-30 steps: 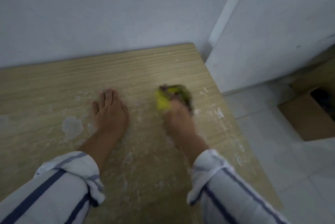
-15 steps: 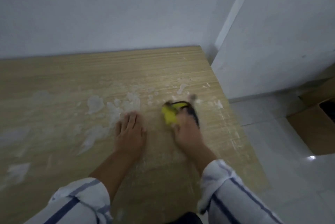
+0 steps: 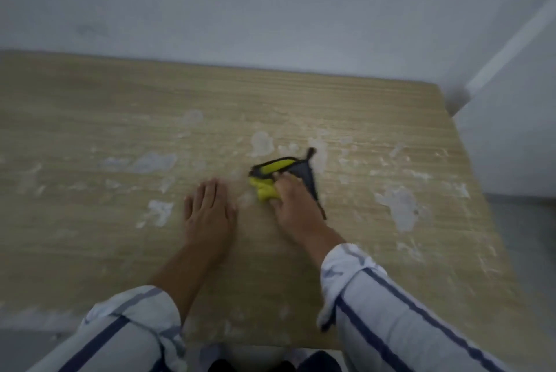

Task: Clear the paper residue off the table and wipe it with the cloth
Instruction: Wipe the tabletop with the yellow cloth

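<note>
Both hands have shifted leftward along the table (image 3: pixel 90 119) since half a second ago, so that they now sit well away from its right edge, and the cloth (image 3: pixel 275 165) has loosened from a tight wad into a wider shape with a dark grey edge and a thin tail pointing away from the person. The right hand (image 3: pixel 293 200) holds this yellow and grey cloth down on the wooden top, with its fingers bent over the bunched fabric and the thumb side against the yellow part; the frame is blurred, so the exact finger positions are unclear. The left hand (image 3: pixel 209 209) lies flat on the table just beside the cloth, palm down, fingers straight and close together, holding nothing. Pale patches of paper residue (image 3: pixel 400 209) are scattered over the surface: a large one to the right of the right hand, one just beyond the cloth, and several to the left of the left hand. Both forearms come out of rolled white sleeves with dark blue stripes, the left sleeve (image 3: pixel 129 326) and the right sleeve (image 3: pixel 391 305). A plain pale wall (image 3: pixel 240 4) runs along the far edge of the table.
</note>
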The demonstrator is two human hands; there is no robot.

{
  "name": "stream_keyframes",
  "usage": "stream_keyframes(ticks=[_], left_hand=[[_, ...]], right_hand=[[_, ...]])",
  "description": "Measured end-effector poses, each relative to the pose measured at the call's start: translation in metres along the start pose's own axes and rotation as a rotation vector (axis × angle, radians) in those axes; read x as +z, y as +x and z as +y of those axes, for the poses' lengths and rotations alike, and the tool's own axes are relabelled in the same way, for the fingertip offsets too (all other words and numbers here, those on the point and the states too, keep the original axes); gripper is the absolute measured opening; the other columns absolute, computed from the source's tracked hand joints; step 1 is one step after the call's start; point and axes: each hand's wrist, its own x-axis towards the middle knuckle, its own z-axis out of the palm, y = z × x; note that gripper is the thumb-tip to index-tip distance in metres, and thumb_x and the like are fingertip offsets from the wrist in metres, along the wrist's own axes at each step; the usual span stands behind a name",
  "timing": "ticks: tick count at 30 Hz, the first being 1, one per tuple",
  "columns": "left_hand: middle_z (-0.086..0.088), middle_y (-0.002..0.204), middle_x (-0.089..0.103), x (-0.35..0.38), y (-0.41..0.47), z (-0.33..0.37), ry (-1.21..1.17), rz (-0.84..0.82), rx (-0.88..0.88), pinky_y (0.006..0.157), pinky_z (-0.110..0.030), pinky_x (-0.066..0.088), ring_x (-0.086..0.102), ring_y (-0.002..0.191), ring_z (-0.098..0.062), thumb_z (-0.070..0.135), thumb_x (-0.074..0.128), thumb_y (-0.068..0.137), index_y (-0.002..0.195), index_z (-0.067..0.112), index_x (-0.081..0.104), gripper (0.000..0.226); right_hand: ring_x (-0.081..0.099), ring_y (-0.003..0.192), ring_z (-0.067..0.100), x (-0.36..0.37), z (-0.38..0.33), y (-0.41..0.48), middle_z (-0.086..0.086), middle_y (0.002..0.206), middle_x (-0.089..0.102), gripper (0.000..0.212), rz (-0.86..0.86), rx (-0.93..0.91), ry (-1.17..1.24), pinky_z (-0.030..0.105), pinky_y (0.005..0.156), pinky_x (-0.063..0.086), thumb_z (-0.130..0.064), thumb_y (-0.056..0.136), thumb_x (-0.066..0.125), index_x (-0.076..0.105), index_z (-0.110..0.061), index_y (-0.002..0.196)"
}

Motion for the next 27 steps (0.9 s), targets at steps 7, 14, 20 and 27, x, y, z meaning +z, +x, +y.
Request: stream_keyframes(ticks=[7,14,20,27], left_hand=[[-0.001,0.159,0.007,-0.016,0.015,-0.065,0.016,0.02,-0.029,0.118,-0.043,0.001,0.001,0.147,-0.021,0.041,0.029,0.098,0.151,0.018,0.013,0.06],[0.005,0.159,0.008,-0.026,0.015,-0.098,-0.026,-0.02,0.114,0.117,-0.039,-0.001,0.001,0.147,-0.017,0.036,0.028,0.099,0.15,0.025,0.017,0.053],[0.004,0.159,0.011,-0.037,-0.014,-0.139,-0.08,-0.01,0.098,0.118,-0.039,0.001,0.002,0.147,-0.016,0.033,0.032,0.099,0.15,0.023,0.019,0.053],[0.003,0.158,0.014,-0.047,-0.047,-0.173,-0.138,-0.066,0.154,0.117,-0.034,0.0,0.005,0.147,-0.016,0.022,0.039,0.097,0.149,0.021,0.022,0.055]], right_hand=[[0.057,0.098,0.037,-0.045,0.02,0.054,0.019,0.106,0.056,0.02,0.374,0.371,0.006,0.032,0.069,0.039,-0.015,0.093,0.047,0.047,-0.003,0.109],[0.024,0.139,0.033,0.026,-0.042,0.065,0.019,0.149,0.029,0.052,0.057,0.114,-0.135,0.042,0.11,0.027,-0.02,0.093,0.051,0.033,0.0,0.138],[0.019,0.142,0.029,0.079,-0.098,0.021,0.014,0.15,0.031,0.048,-0.135,-0.205,-0.106,0.043,0.115,0.02,-0.021,0.095,0.05,0.039,-0.001,0.136],[0.027,0.139,0.025,0.091,-0.125,-0.008,0.012,0.146,0.039,0.041,-0.036,-0.048,0.079,0.038,0.111,0.03,-0.018,0.094,0.053,0.044,-0.003,0.131]])
